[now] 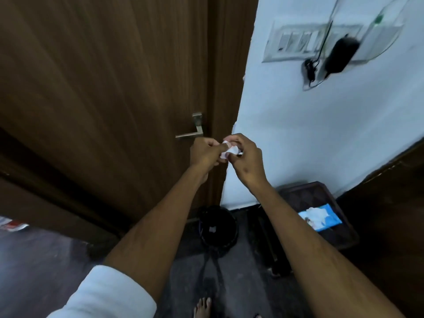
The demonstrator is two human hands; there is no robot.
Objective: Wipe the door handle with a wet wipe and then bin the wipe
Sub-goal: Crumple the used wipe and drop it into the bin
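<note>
Both hands are raised in front of a dark brown wooden door (pixel 103 88), meeting just right of and slightly below the metal door handle (pixel 191 131). The left hand (pixel 204 153) and the right hand (pixel 246 158) together hold a small crumpled white wet wipe (pixel 230 150); the fingers of each hand are drawn in narrow and pinched on the wipe from opposite sides, so most of it is hidden between them. The wipe is near the handle but not touching it, and the lever of the handle points left, level. The left forearm comes out of a rolled white sleeve (pixel 103 294). On the dark floor below the hands, against the foot of the door frame, stands a round black bin (pixel 218 228). To its right, by the pale wall, a dark crate (pixel 321 193) carries a blue wipe packet (pixel 321 218) with white tissue showing at its opening. A switch panel (pixel 309 42) with a black plug and cable is mounted on the wall above. A bare foot (pixel 203 308) shows at the bottom edge.
</note>
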